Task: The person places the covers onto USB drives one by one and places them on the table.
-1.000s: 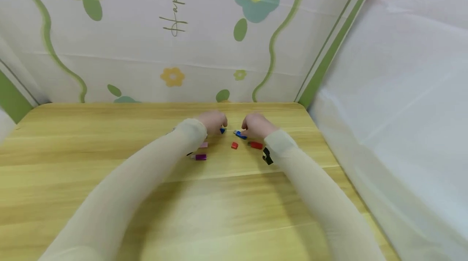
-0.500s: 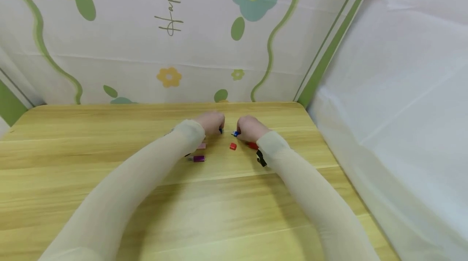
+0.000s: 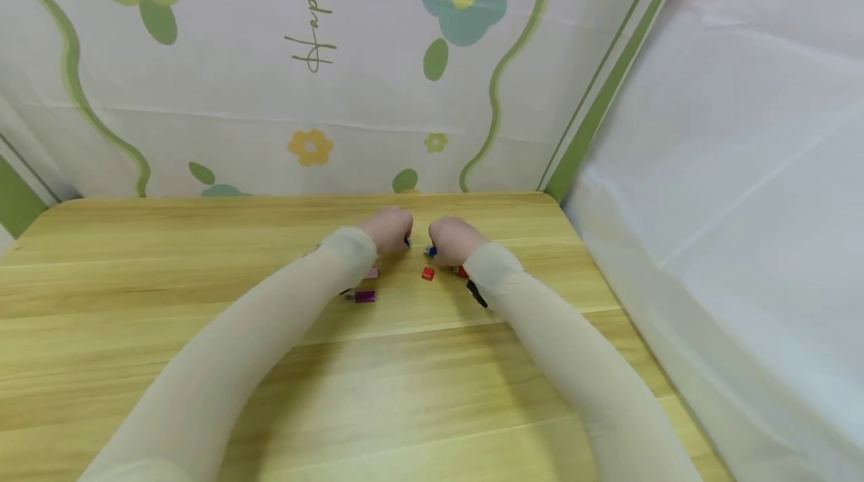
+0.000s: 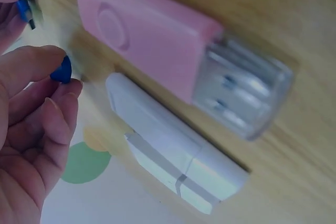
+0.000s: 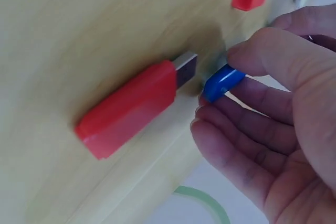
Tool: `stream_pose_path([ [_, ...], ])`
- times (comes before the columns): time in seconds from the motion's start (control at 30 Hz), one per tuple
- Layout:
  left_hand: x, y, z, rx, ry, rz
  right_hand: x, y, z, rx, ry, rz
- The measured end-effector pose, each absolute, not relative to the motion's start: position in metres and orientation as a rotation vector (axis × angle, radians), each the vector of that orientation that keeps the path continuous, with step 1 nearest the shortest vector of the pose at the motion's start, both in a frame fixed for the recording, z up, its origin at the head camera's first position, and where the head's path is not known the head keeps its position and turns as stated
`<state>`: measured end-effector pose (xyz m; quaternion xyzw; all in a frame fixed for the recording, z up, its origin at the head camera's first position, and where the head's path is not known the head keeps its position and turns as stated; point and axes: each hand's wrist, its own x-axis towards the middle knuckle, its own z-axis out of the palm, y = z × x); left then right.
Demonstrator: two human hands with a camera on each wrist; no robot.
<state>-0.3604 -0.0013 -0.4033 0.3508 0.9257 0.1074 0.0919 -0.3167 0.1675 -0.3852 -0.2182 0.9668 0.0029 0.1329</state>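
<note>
Thumb and fingertips of my left hand (image 3: 391, 229) pinch a small blue cap (image 4: 62, 71), clearest in the left wrist view. My right hand (image 3: 455, 240) pinches a blue USB flash drive (image 5: 223, 83) by its body. Its bare metal plug (image 3: 427, 251) points left, toward the left hand. A gap separates the cap and the drive. Under the right hand lies a red USB flash drive (image 5: 128, 111) with its plug uncovered; a loose red cap (image 3: 428, 273) sits between the hands. Beside my left hand lie a pink flash drive (image 4: 149, 30) with a clear cap and a white one (image 4: 163, 129).
A purple flash drive (image 3: 365, 297) lies below the left wrist, and a black object (image 3: 476, 294), partly covered by the right sleeve, lies to the right. Everything rests on a wooden table (image 3: 405, 392). A flower-printed cloth (image 3: 378, 77) hangs behind its far edge.
My right hand has moved left with the blue flash drive, narrowing the gap to the left hand. Its fingers now cover more of the drive. The left hand has stayed nearly still, holding the blue cap.
</note>
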Motion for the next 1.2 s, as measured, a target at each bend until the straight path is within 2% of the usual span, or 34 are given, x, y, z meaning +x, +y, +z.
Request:
stream_pose_path([
  [0.33,-0.351,-0.017,-0.4,1.046,2.743,0.365,-0.302,0.167,-0.368,-0.6,2.833,-0.24],
  [0.57,-0.336,-0.036,-0.385,1.122,2.697,0.558,-0.281,0.167,-0.354,-0.725,2.901,-0.28],
  [0.87,-0.276,-0.071,-0.353,1.278,2.736,0.555,-0.239,0.168,-0.344,-0.83,2.965,-0.32],
  [1.2,-0.209,-0.11,-0.343,1.478,2.809,0.561,-0.187,0.166,-0.336,-1.095,3.013,-0.382],
])
